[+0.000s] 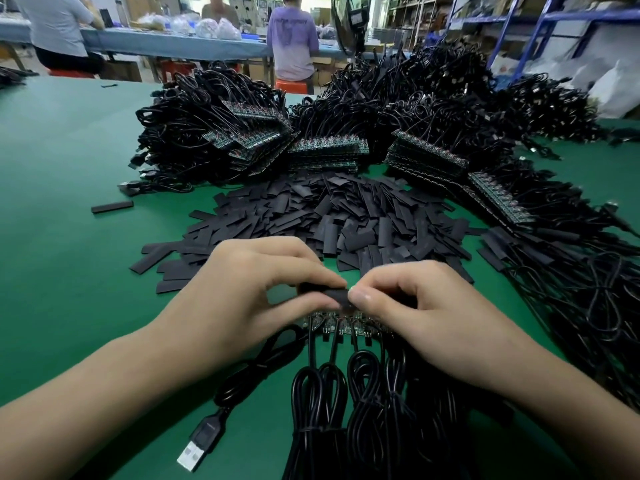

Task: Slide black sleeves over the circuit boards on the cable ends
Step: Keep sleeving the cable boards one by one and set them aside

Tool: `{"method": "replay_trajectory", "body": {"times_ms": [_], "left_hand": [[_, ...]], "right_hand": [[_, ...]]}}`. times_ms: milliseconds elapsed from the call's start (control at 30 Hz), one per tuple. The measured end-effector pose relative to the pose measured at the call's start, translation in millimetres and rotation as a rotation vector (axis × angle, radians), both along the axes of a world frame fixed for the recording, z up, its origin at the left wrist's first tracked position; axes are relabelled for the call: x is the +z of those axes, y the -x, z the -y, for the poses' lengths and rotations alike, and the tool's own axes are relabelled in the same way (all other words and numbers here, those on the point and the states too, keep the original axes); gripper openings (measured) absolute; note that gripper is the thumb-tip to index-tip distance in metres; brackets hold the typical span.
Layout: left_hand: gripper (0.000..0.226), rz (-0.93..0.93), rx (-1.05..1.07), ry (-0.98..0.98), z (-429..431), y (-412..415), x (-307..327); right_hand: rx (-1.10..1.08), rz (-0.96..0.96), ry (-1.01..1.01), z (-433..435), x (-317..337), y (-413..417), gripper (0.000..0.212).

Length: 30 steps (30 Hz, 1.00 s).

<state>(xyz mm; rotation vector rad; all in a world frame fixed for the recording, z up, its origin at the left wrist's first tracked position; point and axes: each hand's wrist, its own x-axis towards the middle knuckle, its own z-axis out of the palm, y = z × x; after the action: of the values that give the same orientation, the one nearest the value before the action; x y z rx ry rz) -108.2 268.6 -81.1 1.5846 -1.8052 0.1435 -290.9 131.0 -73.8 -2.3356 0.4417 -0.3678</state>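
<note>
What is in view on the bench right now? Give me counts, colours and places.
sleeve: one, black, pinched between both hands
sleeve pile: many, black, mid-table beyond the hands
stray sleeve: one, black, left of the pile
board strip: one, green, under the hands, cables attached
cable coils: several, black, nearest the person
USB plug: one, black and silver, lower left
board stacks: several, dark, behind the pile, cables attached
table: one, green
people: at least two, far bench
left hand: pinches the sleeve
right hand: pinches the sleeve
</note>
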Motion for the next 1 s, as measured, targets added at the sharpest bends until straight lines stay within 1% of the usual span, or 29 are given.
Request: {"method": "replay_trajectory", "body": {"times_ms": [67,133,167,267,433,600,867,1000], "left_hand": [[0.019,-0.086,0.048,0.019,-0.1,-1.3,1.3],[0.020,-0.180,0.091,0.023,0.3,-1.8,1.6],[0.021,-0.221,0.105,0.024,0.6,-1.5,1.3],[0.022,-0.337,0.121,0.003,2.4,0.2,-1.4],[0.022,-0.505,0.078,-0.050,3.1,3.4,-6.0],[0.019,-0.515,0.053,-0.074,3.2,6.4,-6.3],[0.018,-0.459,0.061,-0.059,3.3,7.7,-4.0],[0.018,-0.460,0.066,-0.038,3.9,5.0,-2.9]], "right_hand": [[-0.050,0.108,-0.014,2.9,0.1,1.8,0.018],[-0.082,0.196,0.043,4.1,0.5,3.8,0.005],[-0.089,0.232,0.093,3.8,0.3,4.8,0.003],[-0.102,0.302,0.240,2.5,-0.1,5.4,0.007],[-0.108,0.368,0.353,-1.0,-1.1,3.6,0.001],[-0.088,0.367,0.408,-2.7,-2.6,3.4,0.003],[-0.117,0.369,0.358,-4.9,-3.3,2.9,0.002],[-0.151,0.363,0.324,-4.1,-2.2,3.9,0.011]]}}
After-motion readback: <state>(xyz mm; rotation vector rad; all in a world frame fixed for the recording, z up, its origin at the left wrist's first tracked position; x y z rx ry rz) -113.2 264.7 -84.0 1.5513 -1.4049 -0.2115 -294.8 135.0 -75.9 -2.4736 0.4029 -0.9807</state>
